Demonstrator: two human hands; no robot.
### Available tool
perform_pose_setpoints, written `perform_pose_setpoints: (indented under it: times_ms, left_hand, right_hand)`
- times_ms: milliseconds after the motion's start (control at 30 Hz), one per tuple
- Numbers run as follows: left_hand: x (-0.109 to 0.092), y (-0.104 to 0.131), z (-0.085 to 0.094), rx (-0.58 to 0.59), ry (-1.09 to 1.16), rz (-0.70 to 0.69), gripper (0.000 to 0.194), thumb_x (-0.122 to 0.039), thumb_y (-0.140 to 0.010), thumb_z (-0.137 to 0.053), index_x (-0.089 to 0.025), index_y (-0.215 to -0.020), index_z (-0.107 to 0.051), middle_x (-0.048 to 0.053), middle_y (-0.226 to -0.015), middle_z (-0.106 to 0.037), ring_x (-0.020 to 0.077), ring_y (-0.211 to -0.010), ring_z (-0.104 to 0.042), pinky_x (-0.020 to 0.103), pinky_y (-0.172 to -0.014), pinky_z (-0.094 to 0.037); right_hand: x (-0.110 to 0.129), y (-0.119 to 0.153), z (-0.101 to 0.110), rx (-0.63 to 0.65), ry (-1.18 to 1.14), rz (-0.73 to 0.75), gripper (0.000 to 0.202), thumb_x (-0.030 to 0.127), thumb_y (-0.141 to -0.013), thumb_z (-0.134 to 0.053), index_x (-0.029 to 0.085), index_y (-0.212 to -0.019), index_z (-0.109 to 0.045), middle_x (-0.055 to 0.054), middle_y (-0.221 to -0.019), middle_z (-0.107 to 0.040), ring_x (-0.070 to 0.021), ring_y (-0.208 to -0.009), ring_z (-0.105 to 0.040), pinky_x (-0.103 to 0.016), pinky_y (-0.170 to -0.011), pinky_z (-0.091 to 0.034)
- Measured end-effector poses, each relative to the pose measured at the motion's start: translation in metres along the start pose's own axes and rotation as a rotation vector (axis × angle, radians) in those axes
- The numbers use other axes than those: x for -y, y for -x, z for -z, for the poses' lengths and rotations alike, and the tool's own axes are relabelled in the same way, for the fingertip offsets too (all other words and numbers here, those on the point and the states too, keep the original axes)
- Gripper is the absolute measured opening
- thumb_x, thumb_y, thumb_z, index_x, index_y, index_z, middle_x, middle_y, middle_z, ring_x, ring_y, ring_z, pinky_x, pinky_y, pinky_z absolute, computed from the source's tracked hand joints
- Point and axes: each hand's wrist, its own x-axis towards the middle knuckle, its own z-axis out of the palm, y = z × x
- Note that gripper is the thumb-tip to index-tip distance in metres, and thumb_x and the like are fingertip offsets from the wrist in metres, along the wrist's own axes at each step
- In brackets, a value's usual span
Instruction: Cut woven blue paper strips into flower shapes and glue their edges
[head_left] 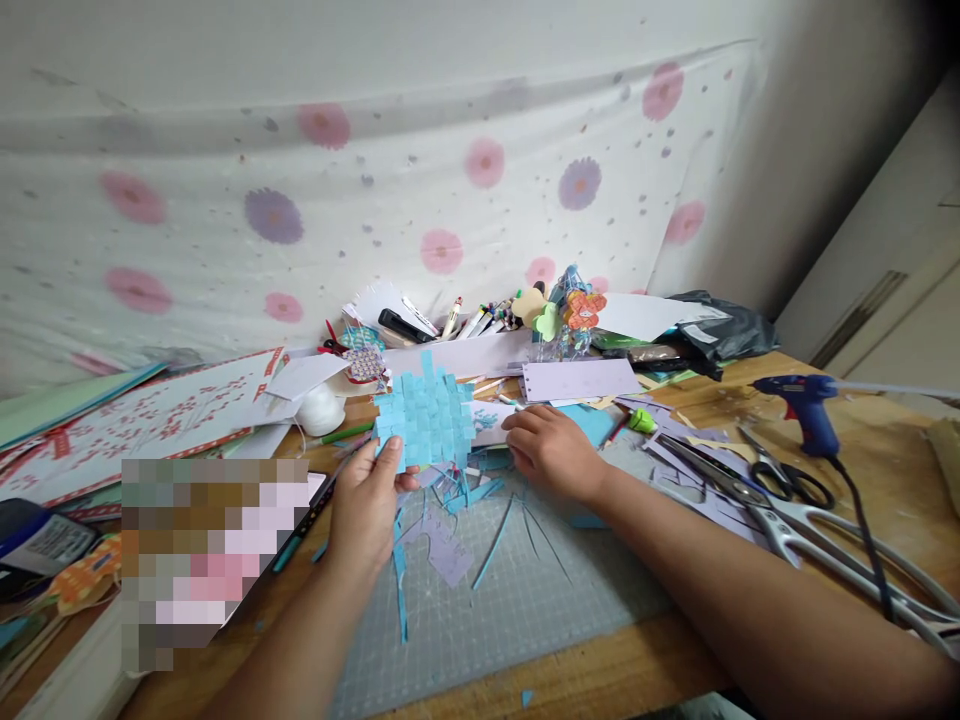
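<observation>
Blue squarish woven-paper panel point(427, 415), seemingly needing steady support, sat in left hand's point(371, 490) pinching fingers; right hand point(559, 455) curled nearby, grip unclear.

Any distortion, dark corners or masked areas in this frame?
Head view: the right forearm looks stretched by the wide lens; the upper right corner falls dark; coarse pixelation hides most of the flat device; lighting seems soft.
</observation>
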Motion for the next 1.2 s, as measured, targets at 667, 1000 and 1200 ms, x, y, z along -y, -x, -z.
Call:
perform_pose_setpoints:
  times_ms: [667,1000,1200]
  left_hand:
    - [0.013,0.027,-0.022,0.297,0.066,0.186,0.029,-0.044,-0.072,-0.072,-0.016,-0.075,-0.065,-0.001,-0.077,-0.059,0.0143,-0.067,-0.060,0.031,-0.069,-0.055]
    - [0.006,0.041,-0.028,0.413,0.046,0.238,0.029,-0.036,-0.071,-0.074,-0.017,-0.092,-0.070,0.004,-0.093,-0.068,0.0170,-0.076,-0.061,0.033,-0.070,-0.056]
    - [0.006,0.042,-0.030,0.436,-0.007,0.222,0.036,-0.036,-0.068,-0.075,-0.018,-0.099,-0.069,0.006,-0.095,-0.070,0.0199,-0.082,-0.062,0.031,-0.066,-0.055]
  right_hand:
    - [0.023,0.002,0.001,-0.385,-0.978,-0.402,0.014,0.030,-0.083,-0.055,0.018,-0.074,-0.054,0.002,-0.062,-0.050,-0.0111,-0.055,-0.044,-0.023,-0.052,-0.036]
    - [0.028,0.003,0.001,-0.472,-0.650,-0.366,0.007,0.019,-0.083,-0.058,0.018,-0.076,-0.059,0.001,-0.066,-0.056,-0.0121,-0.059,-0.048,-0.023,-0.056,-0.037]
    - [0.032,0.004,0.004,-0.516,-0.461,-0.261,0.010,0.016,-0.084,-0.057,0.017,-0.075,-0.059,-0.003,-0.072,-0.058,-0.0163,-0.069,-0.052,-0.026,-0.064,-0.041]
